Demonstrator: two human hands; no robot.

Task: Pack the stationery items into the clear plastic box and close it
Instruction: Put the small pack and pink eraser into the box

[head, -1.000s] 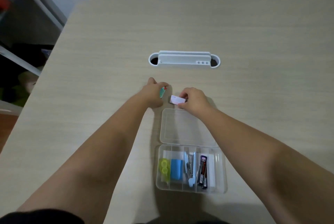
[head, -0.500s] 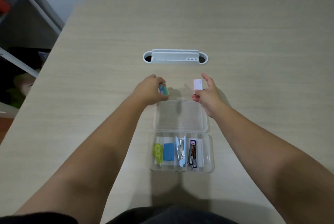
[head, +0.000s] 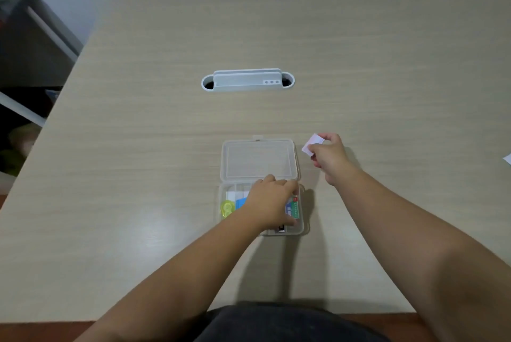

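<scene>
Left hand [head: 269, 200] now over clear box [head: 300, 227], fingers unclear; right hand [head: 329, 155] pinching white slip [head: 311, 142]

Light wood-grain table [head: 276, 37], white cable grommet [head: 248, 81] mid-table, possibly paper scrap [head: 507, 159] at right edge

A small green box [head: 294, 209] in the clear plastic box's [head: 302, 227] right compartment bears white lettering, seemingly "STAPLES", too blurred to confirm.
</scene>
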